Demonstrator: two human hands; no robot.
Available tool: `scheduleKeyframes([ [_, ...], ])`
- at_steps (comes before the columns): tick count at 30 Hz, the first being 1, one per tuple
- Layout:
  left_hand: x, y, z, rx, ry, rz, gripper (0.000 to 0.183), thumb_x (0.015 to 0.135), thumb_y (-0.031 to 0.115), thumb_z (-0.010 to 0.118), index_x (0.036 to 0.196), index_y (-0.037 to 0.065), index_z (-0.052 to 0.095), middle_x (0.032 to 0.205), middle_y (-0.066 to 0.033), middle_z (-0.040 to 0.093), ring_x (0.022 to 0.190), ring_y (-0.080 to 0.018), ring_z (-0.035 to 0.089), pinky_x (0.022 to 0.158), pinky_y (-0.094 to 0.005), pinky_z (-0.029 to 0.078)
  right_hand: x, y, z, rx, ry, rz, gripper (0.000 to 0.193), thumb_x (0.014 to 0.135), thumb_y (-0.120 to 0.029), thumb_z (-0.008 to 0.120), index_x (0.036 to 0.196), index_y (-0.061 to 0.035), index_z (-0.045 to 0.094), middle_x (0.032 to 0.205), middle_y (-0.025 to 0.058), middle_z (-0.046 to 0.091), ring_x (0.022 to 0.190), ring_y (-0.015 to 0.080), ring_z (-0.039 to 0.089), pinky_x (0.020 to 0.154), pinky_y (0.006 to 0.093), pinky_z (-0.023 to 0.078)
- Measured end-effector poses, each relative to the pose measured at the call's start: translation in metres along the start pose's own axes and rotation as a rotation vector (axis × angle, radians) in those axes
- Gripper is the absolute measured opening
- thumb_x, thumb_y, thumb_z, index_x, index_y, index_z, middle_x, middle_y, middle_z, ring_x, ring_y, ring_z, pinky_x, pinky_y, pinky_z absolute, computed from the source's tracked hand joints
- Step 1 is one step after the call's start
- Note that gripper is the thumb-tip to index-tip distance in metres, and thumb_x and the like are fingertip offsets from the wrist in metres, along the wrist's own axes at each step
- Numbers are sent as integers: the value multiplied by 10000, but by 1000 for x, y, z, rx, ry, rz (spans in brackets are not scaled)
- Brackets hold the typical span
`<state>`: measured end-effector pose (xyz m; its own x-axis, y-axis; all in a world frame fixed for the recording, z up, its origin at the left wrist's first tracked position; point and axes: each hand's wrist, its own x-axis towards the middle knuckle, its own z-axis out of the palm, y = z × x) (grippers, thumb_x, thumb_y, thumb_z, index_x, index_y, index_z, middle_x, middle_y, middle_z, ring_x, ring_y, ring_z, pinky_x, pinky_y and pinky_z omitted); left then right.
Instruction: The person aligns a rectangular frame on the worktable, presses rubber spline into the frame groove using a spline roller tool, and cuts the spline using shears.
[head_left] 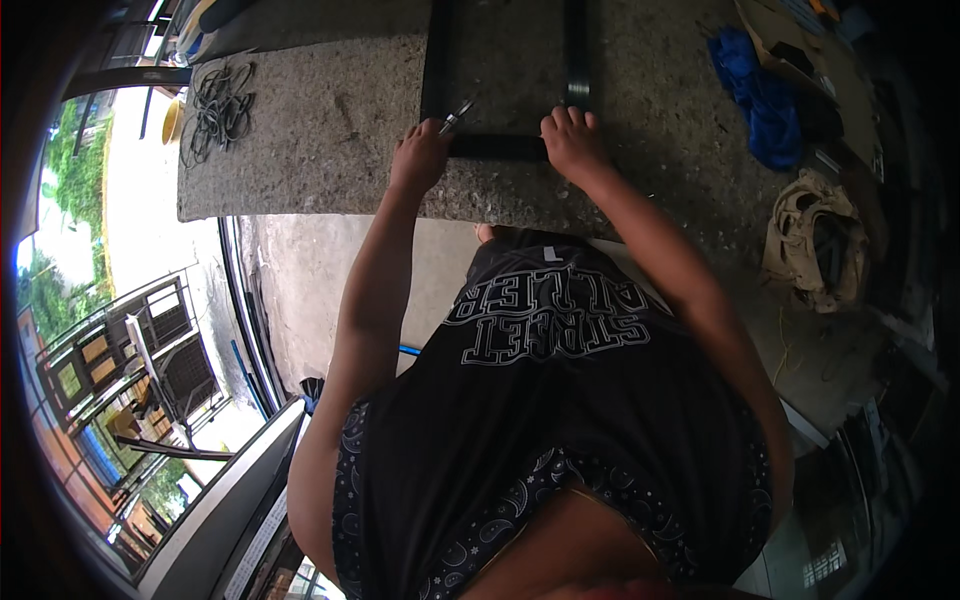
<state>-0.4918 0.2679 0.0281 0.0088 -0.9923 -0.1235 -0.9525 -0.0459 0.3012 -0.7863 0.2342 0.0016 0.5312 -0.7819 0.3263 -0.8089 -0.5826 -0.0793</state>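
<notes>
A dark rectangular frame (497, 148) lies on the worktable (320, 130), its near bar running between my two hands. At the frame's near left corner, my left hand (420, 157) is closed round the bar. A slim silver tool with a pointed tip (458, 114) sticks out beside its fingers; its other end is hidden, and I cannot make out whether the hand holds it too. My right hand (574, 146) grips the near right corner with its fingers curled over. The right side bar (577, 50) has a shiny stretch just beyond that hand.
A tangle of dark cord (215, 112) lies on the table's left. Toward the right are a blue cloth (757, 100), an open cardboard box (790, 45) and a crumpled tan bag (818, 240). Long dark bars (250, 300) stand by the doorway at left.
</notes>
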Motion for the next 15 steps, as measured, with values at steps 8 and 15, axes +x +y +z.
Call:
scheduleKeyframes([
  [8,0,11,-5,38,-24,7,368,1003,360,549,1234,74,541,1260,-158,639,1220,-380,571,997,-544,429,-2,3,6,-116,-97,-97,97,855,-178,560,918,-128,613,944,52,566,948,235,545,839,407,393],
  [15,4,14,-14,83,-87,13,340,1013,352,530,1221,83,530,1260,-177,637,1220,-397,570,1000,-528,441,-4,0,9,-103,-104,-78,112,850,-174,559,936,-130,615,950,42,580,943,232,547,841,402,386],
])
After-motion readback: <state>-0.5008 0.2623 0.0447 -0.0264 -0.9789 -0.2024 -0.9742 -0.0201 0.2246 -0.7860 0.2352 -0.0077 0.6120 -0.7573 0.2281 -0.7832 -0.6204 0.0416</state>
